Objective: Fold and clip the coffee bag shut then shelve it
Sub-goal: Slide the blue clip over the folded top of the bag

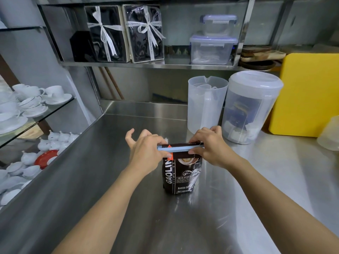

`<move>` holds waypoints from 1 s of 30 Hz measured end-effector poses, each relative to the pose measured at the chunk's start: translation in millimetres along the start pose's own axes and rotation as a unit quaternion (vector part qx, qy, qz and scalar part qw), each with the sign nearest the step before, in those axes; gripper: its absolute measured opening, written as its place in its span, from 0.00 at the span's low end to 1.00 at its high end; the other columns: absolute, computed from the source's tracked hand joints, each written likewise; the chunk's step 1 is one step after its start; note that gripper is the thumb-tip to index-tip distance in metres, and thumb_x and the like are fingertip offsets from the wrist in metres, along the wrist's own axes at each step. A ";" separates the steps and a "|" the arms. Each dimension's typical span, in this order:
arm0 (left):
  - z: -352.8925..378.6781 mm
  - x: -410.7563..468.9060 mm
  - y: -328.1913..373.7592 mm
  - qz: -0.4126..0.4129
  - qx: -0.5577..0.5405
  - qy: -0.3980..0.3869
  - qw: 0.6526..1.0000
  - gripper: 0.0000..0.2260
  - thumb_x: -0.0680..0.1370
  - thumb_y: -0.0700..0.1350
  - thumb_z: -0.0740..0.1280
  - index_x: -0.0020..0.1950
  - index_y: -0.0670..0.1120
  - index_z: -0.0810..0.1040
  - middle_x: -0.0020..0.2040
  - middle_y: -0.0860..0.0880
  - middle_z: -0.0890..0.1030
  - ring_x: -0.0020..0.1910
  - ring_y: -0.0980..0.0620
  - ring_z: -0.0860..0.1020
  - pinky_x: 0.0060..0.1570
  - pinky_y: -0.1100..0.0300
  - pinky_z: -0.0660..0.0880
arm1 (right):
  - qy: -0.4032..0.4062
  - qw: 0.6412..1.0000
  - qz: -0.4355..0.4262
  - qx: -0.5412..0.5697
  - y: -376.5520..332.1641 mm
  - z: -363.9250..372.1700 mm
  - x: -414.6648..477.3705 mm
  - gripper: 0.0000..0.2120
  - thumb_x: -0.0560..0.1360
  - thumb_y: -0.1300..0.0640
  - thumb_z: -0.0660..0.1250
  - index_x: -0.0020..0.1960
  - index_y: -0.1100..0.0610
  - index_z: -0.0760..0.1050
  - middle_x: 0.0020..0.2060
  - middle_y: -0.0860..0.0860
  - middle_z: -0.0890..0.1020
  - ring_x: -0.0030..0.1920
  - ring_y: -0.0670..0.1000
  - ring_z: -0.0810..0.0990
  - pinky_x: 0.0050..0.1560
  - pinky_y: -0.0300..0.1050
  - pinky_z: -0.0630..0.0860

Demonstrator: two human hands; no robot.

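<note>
A dark brown coffee bag (180, 176) with white lettering stands upright on the steel counter (128, 208). A long pale blue clip (180, 149) lies across its folded top. My left hand (146, 153) pinches the clip's left end between thumb and forefinger, its other fingers spread. My right hand (209, 145) grips the clip's right end together with the bag's top. The steel shelf (113, 64) runs above the counter at the back.
A clear jug (205, 105) and a lidded clear canister (251, 107) stand just behind the bag. A yellow board (308, 94) leans at right. The shelf holds ribboned gift boxes (126, 33) and stacked plastic containers (212, 48). White cups (33, 99) fill glass shelves at left.
</note>
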State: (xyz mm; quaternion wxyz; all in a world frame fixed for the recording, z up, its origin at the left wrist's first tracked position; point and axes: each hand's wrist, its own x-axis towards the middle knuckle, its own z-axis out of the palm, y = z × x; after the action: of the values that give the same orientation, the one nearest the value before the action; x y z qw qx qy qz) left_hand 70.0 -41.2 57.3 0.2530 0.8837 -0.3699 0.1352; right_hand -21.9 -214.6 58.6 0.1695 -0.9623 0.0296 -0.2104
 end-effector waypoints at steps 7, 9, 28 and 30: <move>-0.4 7.5 8.4 0.020 -0.003 -0.063 0.998 0.13 0.65 0.57 0.72 0.44 0.52 0.77 0.44 0.57 0.76 0.55 0.57 0.66 0.66 0.48 0.38 | -0.001 1.000 -0.003 -0.007 0.0 -1.3 1.4 0.07 0.69 0.56 0.70 0.45 0.57 0.78 0.43 0.52 0.81 0.42 0.46 0.68 0.45 0.41 0.51; 1.5 9.8 14.2 0.038 0.001 -0.060 0.997 0.11 0.67 0.56 0.71 0.44 0.52 0.77 0.44 0.56 0.78 0.53 0.57 0.68 0.65 0.49 0.38 | -0.010 1.000 -0.002 -0.008 -1.6 -2.2 1.7 0.07 0.70 0.56 0.70 0.46 0.58 0.78 0.43 0.51 0.80 0.43 0.47 0.67 0.45 0.41 0.51; 13.1 19.2 34.3 0.064 0.055 -0.074 0.994 0.05 0.72 0.48 0.68 0.46 0.49 0.75 0.43 0.56 0.74 0.53 0.55 0.71 0.68 0.47 0.38 | -0.010 0.998 0.028 0.050 14.6 -11.0 -8.6 0.08 0.70 0.58 0.69 0.46 0.61 0.77 0.39 0.48 0.73 0.41 0.47 0.64 0.46 0.40 0.54; 16.3 19.3 35.5 0.069 0.050 -0.064 0.994 0.06 0.72 0.50 0.68 0.46 0.50 0.76 0.44 0.56 0.76 0.53 0.55 0.71 0.67 0.48 0.38 | 0.001 0.999 0.025 0.046 16.1 -9.4 -8.8 0.07 0.70 0.58 0.69 0.46 0.61 0.77 0.38 0.48 0.72 0.38 0.43 0.64 0.45 0.41 0.53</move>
State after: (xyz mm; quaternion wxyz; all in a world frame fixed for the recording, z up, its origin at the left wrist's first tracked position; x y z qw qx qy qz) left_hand 58.5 -82.6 64.3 0.1745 0.8745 -0.4379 0.1143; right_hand -33.6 -231.6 57.7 0.2187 -0.9524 0.0443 -0.2077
